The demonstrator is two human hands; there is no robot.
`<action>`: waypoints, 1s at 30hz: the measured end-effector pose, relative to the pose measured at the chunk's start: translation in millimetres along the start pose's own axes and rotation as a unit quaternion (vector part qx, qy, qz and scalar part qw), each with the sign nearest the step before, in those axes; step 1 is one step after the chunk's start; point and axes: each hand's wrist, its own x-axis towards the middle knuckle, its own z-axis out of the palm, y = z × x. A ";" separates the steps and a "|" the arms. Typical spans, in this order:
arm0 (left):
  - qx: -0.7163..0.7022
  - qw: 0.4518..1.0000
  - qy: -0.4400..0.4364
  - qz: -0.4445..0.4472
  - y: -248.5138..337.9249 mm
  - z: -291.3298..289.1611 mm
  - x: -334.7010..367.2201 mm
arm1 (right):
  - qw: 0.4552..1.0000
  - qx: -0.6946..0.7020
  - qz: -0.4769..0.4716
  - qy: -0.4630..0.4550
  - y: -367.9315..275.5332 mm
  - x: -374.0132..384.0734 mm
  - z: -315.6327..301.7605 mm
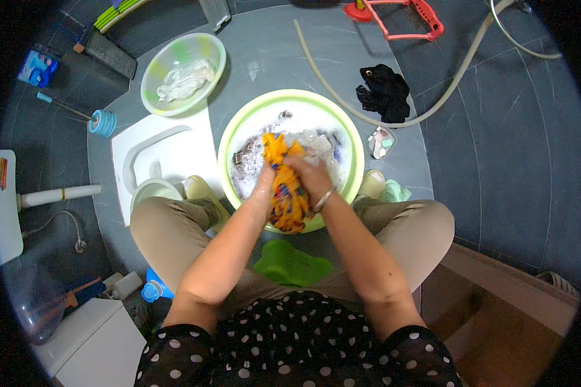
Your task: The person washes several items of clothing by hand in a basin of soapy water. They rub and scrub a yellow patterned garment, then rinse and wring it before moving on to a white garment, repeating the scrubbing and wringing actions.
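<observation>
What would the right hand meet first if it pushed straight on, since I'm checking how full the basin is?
Probably the soapy water and soaked laundry just past the orange cloth that the right hand grips, then the green basin's far rim; depth is unclear.

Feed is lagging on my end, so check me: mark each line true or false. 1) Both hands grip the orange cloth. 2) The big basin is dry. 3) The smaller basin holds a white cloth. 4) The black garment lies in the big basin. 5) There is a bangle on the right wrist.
1) True: the left hand and right hand both clutch the orange cloth.
2) False: the big basin holds sudsy water.
3) True: the smaller basin holds a white cloth.
4) False: the black garment lies on the floor beside it.
5) True: bangle.
</observation>
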 end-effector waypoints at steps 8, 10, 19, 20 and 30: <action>-0.124 0.989 -0.078 0.025 -6.2 -74.6 30.1 | 0.988 -0.075 -0.074 -0.115 -8.8 -57.8 59.0; -0.126 0.989 -0.074 0.021 -4.7 -69.5 27.9 | 0.988 -0.065 -0.107 -0.087 -5.6 -50.1 56.4; 0.184 0.959 0.215 0.023 4.9 2.5 -1.6 | 0.938 -0.249 -0.156 0.184 41.2 55.0 -21.1; 0.121 0.981 0.140 0.059 2.4 7.5 -1.0 | 0.960 -0.158 -0.121 0.199 47.2 68.4 -36.0; 0.007 0.986 0.050 0.161 17.3 21.9 -20.2 | 0.945 -0.197 -0.139 0.221 51.5 65.9 -67.3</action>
